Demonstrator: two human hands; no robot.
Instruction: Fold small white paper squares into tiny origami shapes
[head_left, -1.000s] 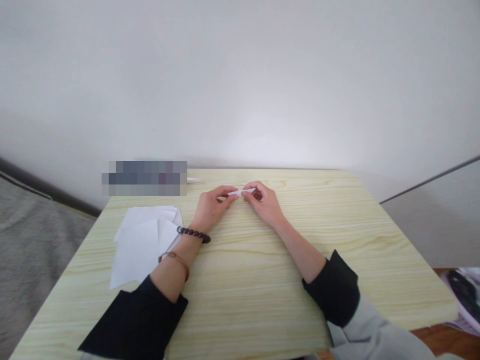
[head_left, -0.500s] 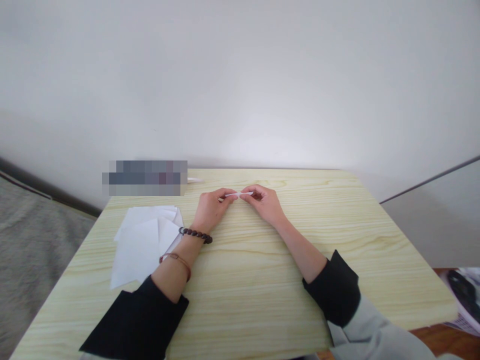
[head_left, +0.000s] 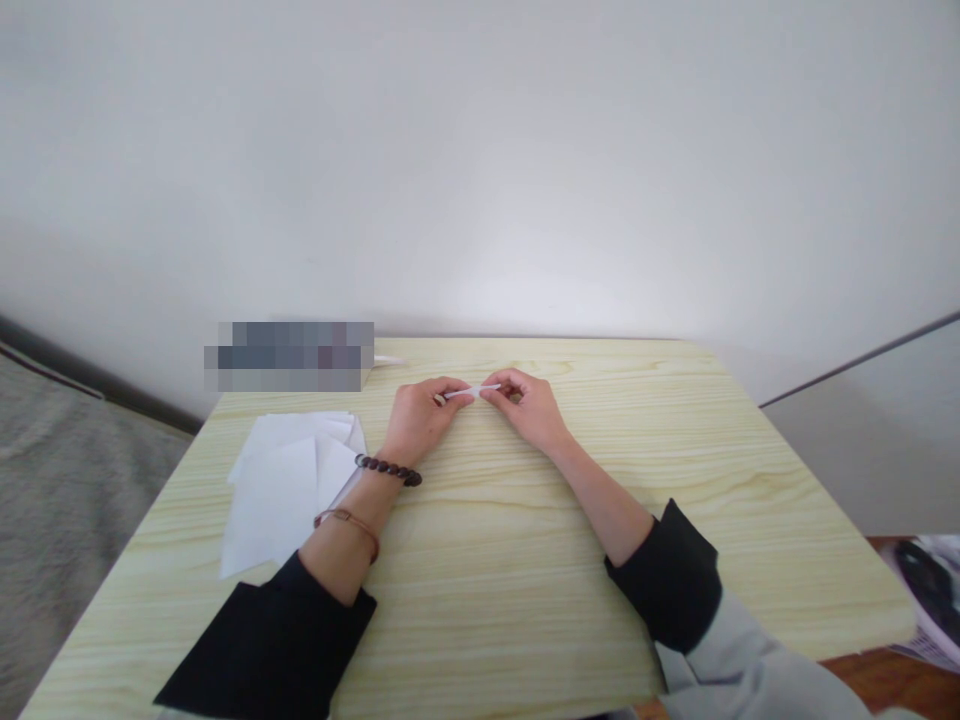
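Note:
A narrow strip of folded white paper (head_left: 478, 390) is held between my two hands over the far half of the table. My left hand (head_left: 429, 412) pinches its left end between thumb and fingers. On the other end, my right hand (head_left: 527, 405) closes in the same kind of pinch. The fingertips of both hands almost meet at the strip's middle. Parts of the paper are hidden behind the fingers. Beside my left forearm lies a loose pile of white paper sheets (head_left: 274, 500), overlapping at odd angles.
The pale wood-grain table (head_left: 510, 600) reaches back to a white wall (head_left: 525, 180). A blurred-out object (head_left: 292, 357) stands at the back left, with a thin white thing (head_left: 388, 359) sticking out beside it. A basket-like container (head_left: 930, 600) is at the lower right, off the table.
The paper strip has tilted slightly and shifted a little left between my fingers. Both hands keep their pinch and have barely moved.

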